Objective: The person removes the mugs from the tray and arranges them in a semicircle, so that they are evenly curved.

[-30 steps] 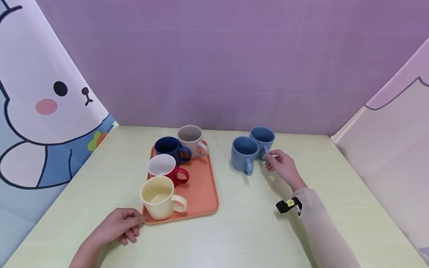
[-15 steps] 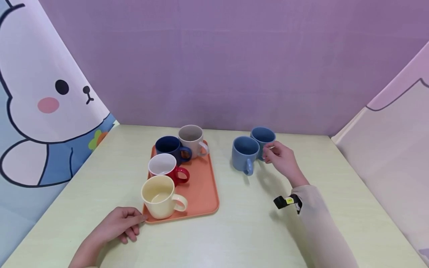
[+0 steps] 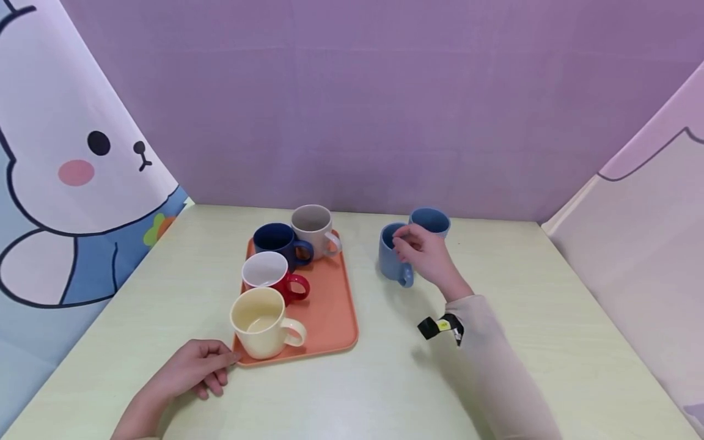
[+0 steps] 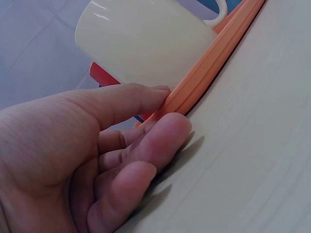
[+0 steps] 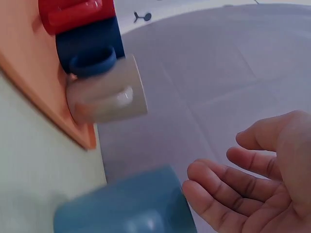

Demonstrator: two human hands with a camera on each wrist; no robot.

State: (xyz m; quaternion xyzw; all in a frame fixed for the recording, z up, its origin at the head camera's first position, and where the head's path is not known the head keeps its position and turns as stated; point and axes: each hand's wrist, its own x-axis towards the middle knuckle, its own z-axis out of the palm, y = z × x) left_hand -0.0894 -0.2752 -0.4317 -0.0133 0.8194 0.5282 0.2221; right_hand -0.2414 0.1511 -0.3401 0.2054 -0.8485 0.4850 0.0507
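My left hand (image 3: 195,370) pinches the near left corner of the orange tray (image 3: 330,324); in the left wrist view the thumb (image 4: 141,98) lies on its rim. On the tray stand a cream mug (image 3: 261,330), a red mug (image 3: 297,288) with white inside, a navy mug (image 3: 275,239) and a grey mug (image 3: 312,225). My right hand (image 3: 429,256) hovers over the front blue mug (image 3: 392,263), its relaxed fingers near the rim and holding nothing. Another blue mug (image 3: 431,219) stands behind, partly hidden by the hand.
The pale table (image 3: 374,391) runs back to a purple cloth backdrop (image 3: 363,110). A cartoon-printed cloth (image 3: 44,183) hangs at the left and a pale printed cloth (image 3: 649,244) at the right. A small black camera (image 3: 434,327) sits on the right wrist.
My right hand has let go of the rear blue mug's handle, lifted, and moved left over the front blue mug. The left hand and tray have stayed put.
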